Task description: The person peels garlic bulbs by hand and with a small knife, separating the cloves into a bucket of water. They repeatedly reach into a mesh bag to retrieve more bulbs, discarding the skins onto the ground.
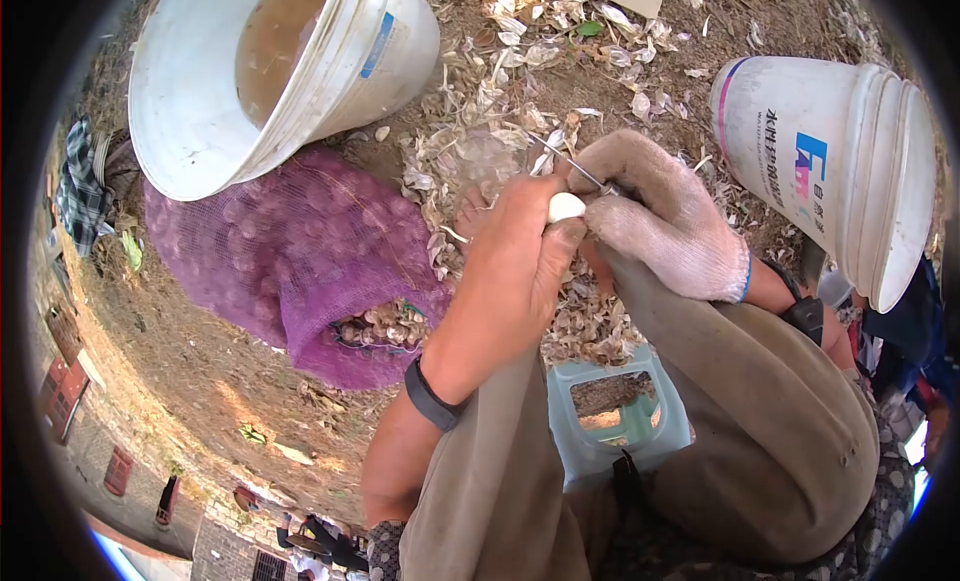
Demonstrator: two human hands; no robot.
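My left hand, bare with a dark band at the wrist, pinches a peeled white garlic clove between thumb and fingers. My right hand wears a pale, dirt-stained knit glove and is closed around a small knife. Its thin metal blade points up and left, just above the clove, while the handle is hidden in the glove. Gloved fingertips are right at the clove's side. Both hands meet above my knees, over ground strewn with dry garlic skins.
A purple mesh bag of garlic lies at left, its mouth facing my left forearm. Behind it a tilted white bucket holds cloudy brown liquid. Another white bucket stands at right. A light-blue plastic stool shows between my legs.
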